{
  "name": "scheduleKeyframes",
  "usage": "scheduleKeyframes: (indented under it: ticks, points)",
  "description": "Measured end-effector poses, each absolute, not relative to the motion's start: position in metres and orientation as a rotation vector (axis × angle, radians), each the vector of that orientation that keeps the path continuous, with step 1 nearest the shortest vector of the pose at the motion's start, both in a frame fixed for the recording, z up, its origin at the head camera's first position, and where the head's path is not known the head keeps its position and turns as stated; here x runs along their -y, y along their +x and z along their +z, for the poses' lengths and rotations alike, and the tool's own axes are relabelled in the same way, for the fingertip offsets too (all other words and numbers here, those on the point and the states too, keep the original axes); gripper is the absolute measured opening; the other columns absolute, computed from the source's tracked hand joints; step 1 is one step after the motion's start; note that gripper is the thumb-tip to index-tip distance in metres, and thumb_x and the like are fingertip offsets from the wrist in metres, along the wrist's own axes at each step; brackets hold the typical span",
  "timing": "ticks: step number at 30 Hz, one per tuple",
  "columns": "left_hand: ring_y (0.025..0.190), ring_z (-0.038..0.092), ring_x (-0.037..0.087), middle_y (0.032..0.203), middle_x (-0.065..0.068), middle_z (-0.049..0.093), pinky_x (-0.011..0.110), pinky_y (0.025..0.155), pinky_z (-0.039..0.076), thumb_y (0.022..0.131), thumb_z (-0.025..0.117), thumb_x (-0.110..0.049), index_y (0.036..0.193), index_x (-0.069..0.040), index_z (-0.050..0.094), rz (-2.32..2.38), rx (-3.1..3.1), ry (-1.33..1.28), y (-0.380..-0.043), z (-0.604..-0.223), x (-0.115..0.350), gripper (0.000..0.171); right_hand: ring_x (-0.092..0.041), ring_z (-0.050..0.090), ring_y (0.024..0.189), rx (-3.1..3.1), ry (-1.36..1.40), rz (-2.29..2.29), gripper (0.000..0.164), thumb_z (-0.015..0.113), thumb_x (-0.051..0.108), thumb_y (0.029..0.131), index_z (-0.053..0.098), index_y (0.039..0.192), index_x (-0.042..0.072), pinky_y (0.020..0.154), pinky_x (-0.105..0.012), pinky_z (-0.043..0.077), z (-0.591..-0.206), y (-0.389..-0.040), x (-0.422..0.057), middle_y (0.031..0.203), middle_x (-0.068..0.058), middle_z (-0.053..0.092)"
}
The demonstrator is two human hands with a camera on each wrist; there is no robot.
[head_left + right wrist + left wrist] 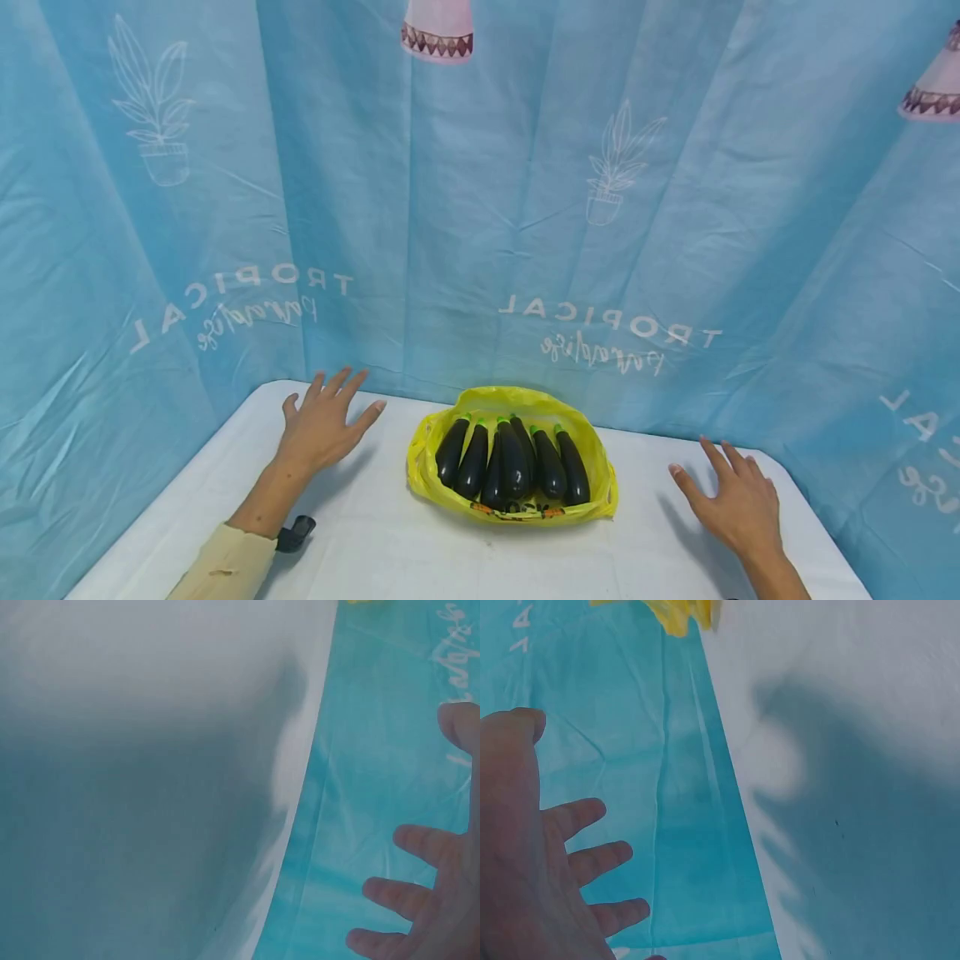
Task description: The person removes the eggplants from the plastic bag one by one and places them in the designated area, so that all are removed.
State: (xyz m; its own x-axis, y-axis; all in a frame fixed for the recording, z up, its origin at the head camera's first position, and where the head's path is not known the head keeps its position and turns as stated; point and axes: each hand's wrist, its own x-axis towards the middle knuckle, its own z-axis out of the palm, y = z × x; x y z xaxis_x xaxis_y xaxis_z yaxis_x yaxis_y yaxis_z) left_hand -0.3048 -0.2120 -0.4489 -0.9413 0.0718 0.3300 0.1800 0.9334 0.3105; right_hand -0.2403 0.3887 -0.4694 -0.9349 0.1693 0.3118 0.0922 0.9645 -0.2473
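Several dark, glossy eggplants [514, 467] with green stem ends lie side by side in a yellow plastic bag [596, 442], its mouth spread wide, in the middle of the table. My left hand [322, 425] hovers over the table to the left of the bag, fingers spread and holding nothing. On the other side, my right hand [738, 504] is held above the cloth with its fingers apart, nothing in it. Both hands are away from the bag. In the left wrist view a corner of the yellow bag [676, 615] shows at the top.
A white cloth [360, 542] covers the table, with shadows of both hands on it. Right behind the table hangs a blue printed curtain [465, 275], which also runs along the left and right sides. A black strap [295, 534] is at the left wrist.
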Motion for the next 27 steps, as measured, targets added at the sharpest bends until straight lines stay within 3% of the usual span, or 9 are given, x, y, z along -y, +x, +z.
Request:
scheduleKeyframes:
  ticks: [13,27]
  points:
    - [0.144,0.046,0.043,0.152,0.018,0.056,0.074,0.108,0.029,0.106,0.052,-0.058,0.152,-0.011,0.056,-0.576,2.635,-0.271,-0.3,-0.449,0.192,0.065,-0.061,0.046,0.133,2.74,-0.105,0.416,0.087,0.06,0.067,0.099,0.051,0.151,-0.002,0.1,-0.078,0.038,-0.468,-0.24,-0.38,0.15,-0.039,0.046]
    - [0.14,0.053,0.042,0.149,0.016,0.06,0.07,0.112,0.035,0.107,0.053,-0.055,0.15,-0.01,0.057,-0.745,2.646,-0.316,-0.297,-0.45,0.17,0.063,-0.06,0.048,0.131,2.712,-0.102,0.509,0.083,0.063,0.065,0.098,0.056,0.148,0.0,0.098,-0.078,0.04,-0.459,-0.235,-0.362,0.149,-0.033,0.051]
